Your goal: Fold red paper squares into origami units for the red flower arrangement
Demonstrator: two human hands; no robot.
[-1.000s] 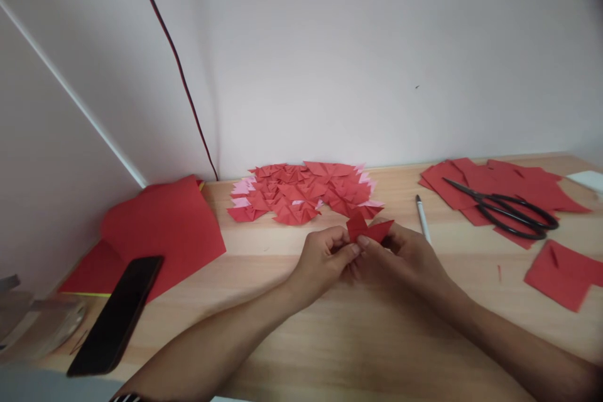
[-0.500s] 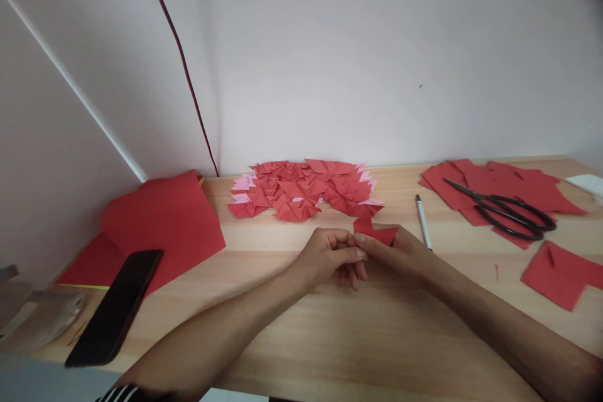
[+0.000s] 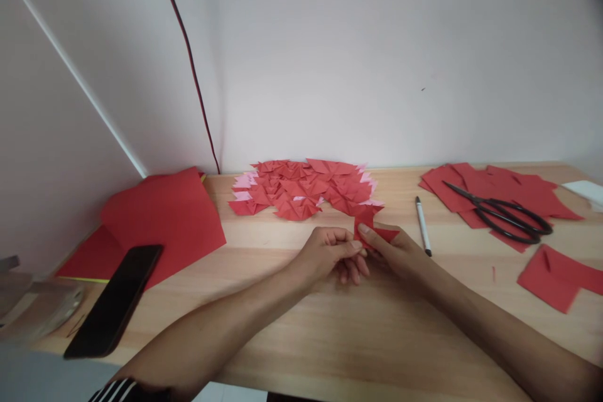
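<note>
My left hand (image 3: 330, 254) and my right hand (image 3: 400, 254) meet at the middle of the wooden desk (image 3: 330, 326). Both pinch a small folded red paper piece (image 3: 370, 226), held low over the desk. The left thumb and forefinger grip its near edge; the right fingers press it from the right. Just behind it lies a pile of several folded red and pink paper pieces (image 3: 306, 190).
A black phone (image 3: 115, 301) lies at the left on large red sheets (image 3: 160, 223). A white pen (image 3: 423, 226) lies right of my hands. Black scissors (image 3: 506, 217) rest on red paper squares (image 3: 499, 191). Another red square (image 3: 556, 276) is at right. A dark cable (image 3: 188, 56) runs down the wall.
Both hands have lowered the red paper piece toward the desk and shifted slightly right; the paper now sits flatter between the fingers.
</note>
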